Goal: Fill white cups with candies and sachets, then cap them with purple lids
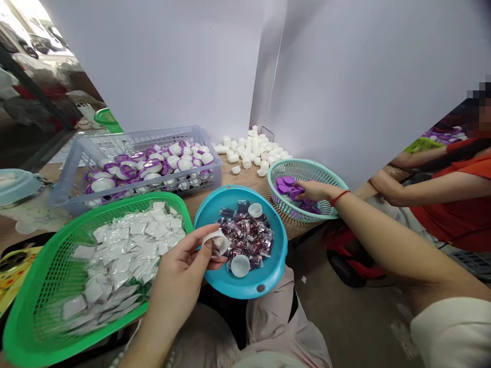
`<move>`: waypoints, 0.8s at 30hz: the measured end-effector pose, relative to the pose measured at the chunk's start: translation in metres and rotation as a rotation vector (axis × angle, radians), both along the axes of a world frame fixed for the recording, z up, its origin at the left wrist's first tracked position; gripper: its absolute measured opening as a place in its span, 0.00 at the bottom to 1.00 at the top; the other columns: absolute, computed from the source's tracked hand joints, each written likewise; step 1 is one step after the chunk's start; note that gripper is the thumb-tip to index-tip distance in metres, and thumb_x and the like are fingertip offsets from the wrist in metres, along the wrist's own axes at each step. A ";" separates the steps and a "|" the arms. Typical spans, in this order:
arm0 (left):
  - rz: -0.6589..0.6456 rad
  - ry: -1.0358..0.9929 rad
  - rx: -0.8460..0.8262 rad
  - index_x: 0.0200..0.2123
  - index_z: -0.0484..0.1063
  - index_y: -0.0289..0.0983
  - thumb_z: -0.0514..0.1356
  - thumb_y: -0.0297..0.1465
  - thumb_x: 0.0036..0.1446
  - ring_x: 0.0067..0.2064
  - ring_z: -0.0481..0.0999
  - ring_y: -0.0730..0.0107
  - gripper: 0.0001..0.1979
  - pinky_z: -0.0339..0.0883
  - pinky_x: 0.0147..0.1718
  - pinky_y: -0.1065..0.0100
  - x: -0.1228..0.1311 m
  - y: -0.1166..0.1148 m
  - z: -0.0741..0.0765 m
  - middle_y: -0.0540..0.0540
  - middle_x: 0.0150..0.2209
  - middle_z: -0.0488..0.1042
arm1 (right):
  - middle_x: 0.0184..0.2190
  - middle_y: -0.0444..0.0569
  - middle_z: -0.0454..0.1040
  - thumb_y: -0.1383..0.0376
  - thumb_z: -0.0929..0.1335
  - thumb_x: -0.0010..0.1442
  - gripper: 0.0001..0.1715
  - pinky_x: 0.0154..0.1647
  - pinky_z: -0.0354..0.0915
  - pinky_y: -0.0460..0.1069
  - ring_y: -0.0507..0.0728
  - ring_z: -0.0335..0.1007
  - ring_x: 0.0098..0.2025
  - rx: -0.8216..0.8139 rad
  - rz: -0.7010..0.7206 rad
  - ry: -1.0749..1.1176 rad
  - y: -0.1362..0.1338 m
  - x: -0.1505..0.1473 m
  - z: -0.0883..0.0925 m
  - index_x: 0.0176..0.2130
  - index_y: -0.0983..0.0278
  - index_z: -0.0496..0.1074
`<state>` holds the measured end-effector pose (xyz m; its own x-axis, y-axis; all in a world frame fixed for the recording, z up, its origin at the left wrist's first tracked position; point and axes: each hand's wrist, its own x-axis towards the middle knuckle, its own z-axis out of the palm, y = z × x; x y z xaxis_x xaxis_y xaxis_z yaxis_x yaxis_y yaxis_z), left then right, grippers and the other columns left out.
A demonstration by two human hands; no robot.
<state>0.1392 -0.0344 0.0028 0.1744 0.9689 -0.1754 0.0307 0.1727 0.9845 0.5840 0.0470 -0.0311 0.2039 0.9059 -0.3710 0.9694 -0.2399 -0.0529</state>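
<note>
Left hand (pixel 184 271): closed on a white cup (pixel 217 243), held over the blue bowl (pixel 215 209) of purple-wrapped sachets (pixel 247 235).
Right hand (pixel 312 190): laid on purple lids (pixel 286 183) in the teal basket (pixel 307 164); whether one is gripped cannot be told.
Step, as judged: a lid is being picked.
Next: one lid must be singled out.

Seen from above, the left hand (pixel 180 278) rises from 6 o'clock on a bare forearm. Its palm is turned inward, and thumb and fingertips (pixel 209 240) are pinched together, pointing toward 2 o'clock. The right arm stretches from 4 o'clock toward 10 o'clock, nearly straight. The right hand (pixel 311 190) is palm down, fingers curled under, their closure hidden.
</note>
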 end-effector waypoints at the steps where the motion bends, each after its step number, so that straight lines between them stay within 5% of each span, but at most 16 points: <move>1: -0.009 -0.002 -0.010 0.50 0.84 0.37 0.74 0.51 0.50 0.29 0.85 0.63 0.30 0.83 0.31 0.68 0.001 0.001 0.001 0.46 0.32 0.85 | 0.49 0.58 0.82 0.54 0.77 0.63 0.33 0.44 0.71 0.54 0.65 0.80 0.46 0.032 0.012 -0.028 0.001 0.000 0.003 0.61 0.65 0.73; 7: -0.036 -0.026 -0.030 0.49 0.83 0.36 0.73 0.48 0.51 0.28 0.85 0.64 0.27 0.81 0.29 0.71 0.008 0.001 0.004 0.48 0.28 0.84 | 0.44 0.65 0.82 0.38 0.73 0.60 0.37 0.40 0.65 0.55 0.73 0.79 0.46 0.101 0.032 -0.164 -0.005 -0.004 0.008 0.50 0.66 0.75; 14: -0.068 -0.070 -0.058 0.49 0.83 0.36 0.73 0.46 0.51 0.27 0.85 0.66 0.26 0.80 0.27 0.73 0.011 0.002 0.002 0.48 0.28 0.85 | 0.44 0.69 0.81 0.34 0.75 0.56 0.48 0.36 0.61 0.53 0.71 0.78 0.41 0.143 -0.032 -0.208 -0.014 -0.002 0.002 0.54 0.70 0.69; 20: -0.077 -0.114 -0.088 0.49 0.83 0.35 0.74 0.45 0.50 0.28 0.86 0.67 0.27 0.81 0.29 0.73 0.010 0.002 0.000 0.48 0.28 0.85 | 0.36 0.59 0.80 0.37 0.63 0.70 0.39 0.34 0.62 0.52 0.63 0.74 0.33 0.231 -0.107 -0.117 -0.018 -0.008 0.005 0.52 0.70 0.69; 24: -0.094 -0.109 -0.098 0.48 0.83 0.35 0.73 0.42 0.51 0.26 0.85 0.68 0.24 0.79 0.26 0.75 0.010 0.002 0.000 0.48 0.26 0.84 | 0.49 0.63 0.78 0.44 0.63 0.73 0.31 0.43 0.66 0.54 0.66 0.75 0.46 0.390 -0.112 -0.115 -0.023 -0.021 0.014 0.55 0.68 0.70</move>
<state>0.1496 -0.0320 0.0027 0.2863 0.9266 -0.2437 -0.0545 0.2697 0.9614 0.5634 0.0236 -0.0176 0.3296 0.9438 0.0264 0.9432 -0.3279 -0.0539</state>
